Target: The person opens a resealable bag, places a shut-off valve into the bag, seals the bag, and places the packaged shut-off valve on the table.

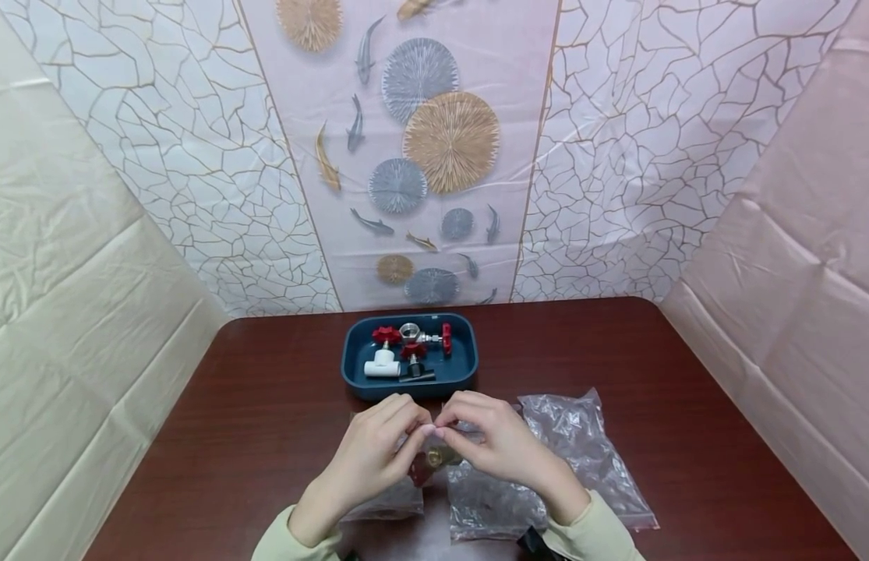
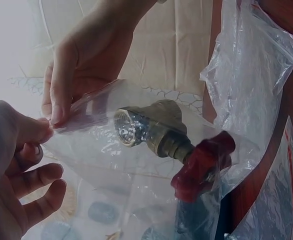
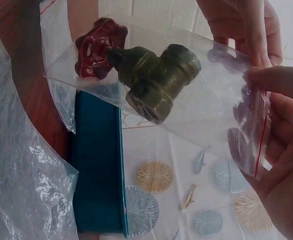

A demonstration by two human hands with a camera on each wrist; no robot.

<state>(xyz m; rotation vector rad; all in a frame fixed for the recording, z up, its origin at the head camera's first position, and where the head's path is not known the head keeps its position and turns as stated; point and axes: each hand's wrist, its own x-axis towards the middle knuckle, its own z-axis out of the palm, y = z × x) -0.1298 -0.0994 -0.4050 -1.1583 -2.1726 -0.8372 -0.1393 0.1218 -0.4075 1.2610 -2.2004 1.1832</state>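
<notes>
A brass valve (image 3: 161, 80) with a red handwheel (image 3: 99, 50) hangs inside a clear zip-lock bag (image 3: 211, 112) with a red seal line. My left hand (image 1: 374, 444) pinches the bag's top edge between thumb and index finger; in the left wrist view its other fingers (image 2: 44, 175) are loosely bent. Close beside it, my right hand (image 1: 497, 440) pinches the same edge, thumb and fingertips nearly meeting those of the left. Seen from the head, the hands partly hide the bag, and the valve shows below the fingertips.
Behind the hands stands a blue tray (image 1: 348, 362) holding a white valve (image 1: 383, 362), a black valve (image 1: 415, 368) and a silver metal valve (image 1: 410, 333), all with red handles. Clear plastic bags (image 1: 581, 444) lie on the dark wooden table (image 1: 266, 405), right and left of the hands.
</notes>
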